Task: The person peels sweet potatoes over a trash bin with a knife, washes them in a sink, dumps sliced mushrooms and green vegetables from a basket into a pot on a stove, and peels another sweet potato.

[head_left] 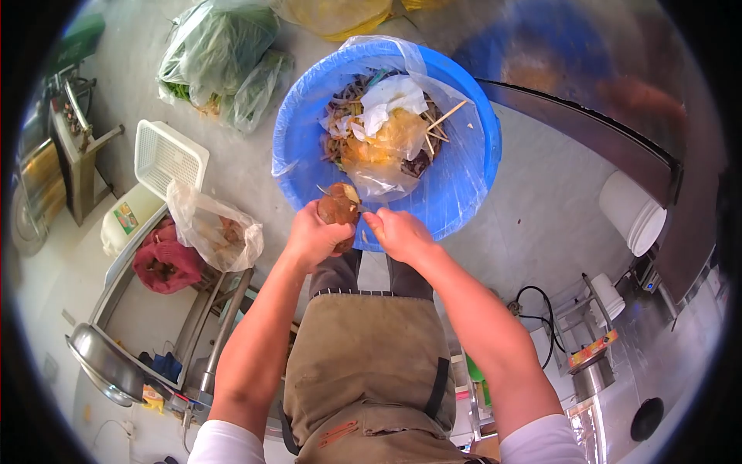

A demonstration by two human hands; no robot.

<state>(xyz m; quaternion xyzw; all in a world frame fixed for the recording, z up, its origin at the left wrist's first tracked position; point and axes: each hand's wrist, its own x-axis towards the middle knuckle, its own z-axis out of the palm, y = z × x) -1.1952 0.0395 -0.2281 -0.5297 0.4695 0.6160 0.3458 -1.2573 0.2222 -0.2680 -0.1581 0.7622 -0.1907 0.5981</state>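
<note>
My left hand [315, 236] is wrapped around a brown-skinned root vegetable, like a large potato [339, 210]. A pale yellow patch near its upper end is bare of skin. My right hand [402, 233] is closed close beside the potato; a small part of something thin shows at its fingertips, but what it is I cannot make out. Both hands are at the near rim of a large blue bin [495, 147], lined with clear plastic. Inside lie food scraps [357, 97], crumpled white paper [393, 100], an orange-stained plastic bag [394, 143] and wooden sticks [446, 117].
Bagged green vegetables [220, 54] lie on the floor at the upper left. Left of me are a white basket [171, 155], a dark red mesh sack [171, 263], a clear bag [220, 232] and a metal bowl [104, 363]. A white bucket [630, 213] stands at the right.
</note>
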